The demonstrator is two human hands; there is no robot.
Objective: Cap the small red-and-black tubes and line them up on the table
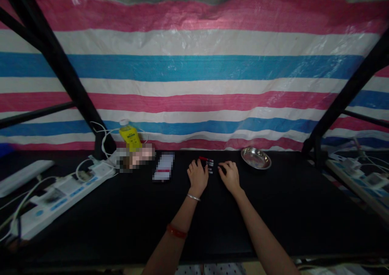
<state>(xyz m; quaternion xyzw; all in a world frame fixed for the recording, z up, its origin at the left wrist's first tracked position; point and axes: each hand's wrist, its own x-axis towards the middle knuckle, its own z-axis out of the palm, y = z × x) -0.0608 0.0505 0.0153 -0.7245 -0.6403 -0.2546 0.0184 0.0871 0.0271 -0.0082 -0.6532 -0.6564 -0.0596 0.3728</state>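
Several slim dark sticks (pixel 210 164) with pale ends lie side by side on the black table, and a slim red stick (pixel 203 158) lies at their far end. They are too small and dim for me to tell their kind. My left hand (pixel 198 177) rests over their left ends with its fingers spread, partly covering them. My right hand (pixel 231 178) is just to their right, fingers bent and apart, with nothing visible in it. A round shiny metal dish (pixel 256 158) stands to the right of my right hand.
A phone (pixel 164 167) lies left of my hands on the black table (pixel 219 226). Behind it stands a yellow bottle (pixel 130 135) beside a blurred-out patch. Power strips (pixel 65 194) with white cables run along both sides. A striped sheet (pixel 194 68) hangs behind, between black frame posts.
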